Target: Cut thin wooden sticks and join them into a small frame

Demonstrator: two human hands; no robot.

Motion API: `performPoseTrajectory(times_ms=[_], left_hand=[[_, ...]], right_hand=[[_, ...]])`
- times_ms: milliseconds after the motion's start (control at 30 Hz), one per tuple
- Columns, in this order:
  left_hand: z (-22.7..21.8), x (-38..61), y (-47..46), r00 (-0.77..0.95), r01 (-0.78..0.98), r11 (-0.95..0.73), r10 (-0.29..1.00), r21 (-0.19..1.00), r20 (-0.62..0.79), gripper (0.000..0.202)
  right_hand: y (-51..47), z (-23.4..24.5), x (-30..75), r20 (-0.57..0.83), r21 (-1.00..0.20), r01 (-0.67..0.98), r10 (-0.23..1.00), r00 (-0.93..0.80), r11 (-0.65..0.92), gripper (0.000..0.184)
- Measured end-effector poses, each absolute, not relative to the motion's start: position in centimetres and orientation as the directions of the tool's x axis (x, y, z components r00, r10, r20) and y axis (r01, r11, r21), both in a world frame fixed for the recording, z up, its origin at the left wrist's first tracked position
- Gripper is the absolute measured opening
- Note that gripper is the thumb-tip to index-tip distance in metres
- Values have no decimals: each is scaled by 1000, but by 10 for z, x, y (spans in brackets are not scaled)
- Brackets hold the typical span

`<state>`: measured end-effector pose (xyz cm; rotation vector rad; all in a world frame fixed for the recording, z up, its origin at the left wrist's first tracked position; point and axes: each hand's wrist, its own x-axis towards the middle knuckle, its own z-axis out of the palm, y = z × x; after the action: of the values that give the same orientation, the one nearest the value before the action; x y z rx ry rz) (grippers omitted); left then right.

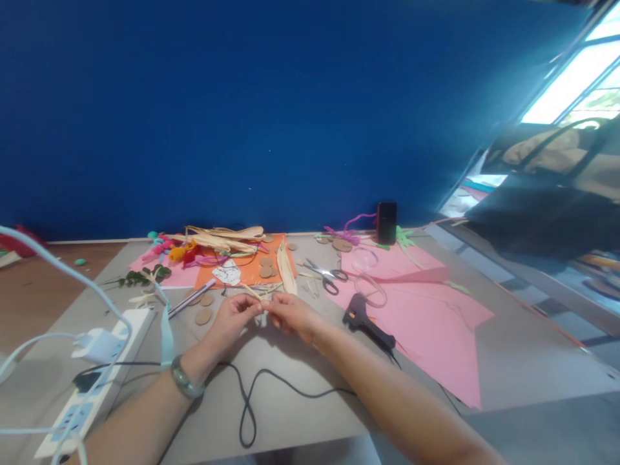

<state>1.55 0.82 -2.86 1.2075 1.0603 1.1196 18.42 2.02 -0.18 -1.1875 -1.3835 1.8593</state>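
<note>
My left hand (233, 321) and my right hand (291, 315) meet over the grey table (290, 394), fingertips pinched together on a thin pale straw strip (256, 295) that sticks out up and to the left between them. A green bangle (185, 381) circles my left wrist. A black glue gun (364, 319) lies just right of my right hand, its black cord (252, 413) looping across the table below my forearms. A long dried leaf (286, 268) lies just beyond the hands.
Pink paper sheets (426, 310) cover the right side, orange paper (245, 271) with cardboard discs and dried strips the middle. Scissors (325, 274), a clear tape loop (371, 289), a dark phone (386, 222), coloured pipe cleaners (167, 248) and a white power strip (92, 381) lie around. A blue wall stands behind.
</note>
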Motion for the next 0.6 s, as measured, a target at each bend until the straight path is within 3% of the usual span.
performPoseTrajectory(times_ms=[200,333,600], left_hand=[[-25,13,8,158,-106,-13,987,994,29,20],[-14,11,5,105,-167,26,994,986,-8,20],[0,20,25,111,-183,-34,992,982,55,18]], right_hand=[[21,6,185,-342,-922,2,812,-472,-387,40],[31,12,193,-310,-923,-98,870,-385,-372,40],[42,16,187,-262,-956,-9,868,-423,-293,28]])
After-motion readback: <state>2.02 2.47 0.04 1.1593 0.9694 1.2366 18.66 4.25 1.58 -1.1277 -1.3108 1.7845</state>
